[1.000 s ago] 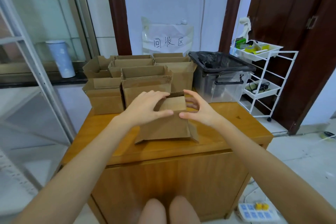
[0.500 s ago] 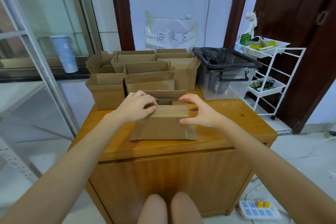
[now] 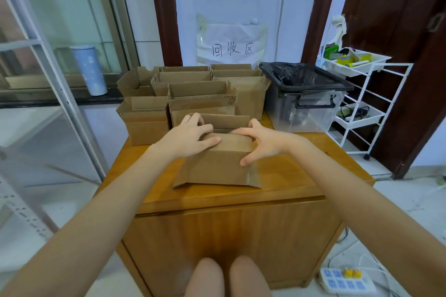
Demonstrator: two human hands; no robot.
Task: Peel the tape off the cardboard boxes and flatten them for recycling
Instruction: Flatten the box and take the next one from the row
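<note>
A small brown cardboard box stands in the middle of the wooden cabinet top, its top open and its bottom flaps splayed outward on the wood. My left hand grips the box's upper left corner, fingers curled over the rim and thumb lying along the near top edge. My right hand grips the upper right corner, fingers hooked over the top and thumb pressed on the front face. Behind it stand several open cardboard boxes in a cluster.
A clear plastic bin lined with a black bag sits at the back right of the cabinet. A white wire trolley stands to the right by a dark door. A power strip lies on the floor. My knees are against the cabinet front.
Both hands have closed in on the box's top corners and the near wall has tilted toward me, the box leaning flatter. The camera has dipped slightly closer.
</note>
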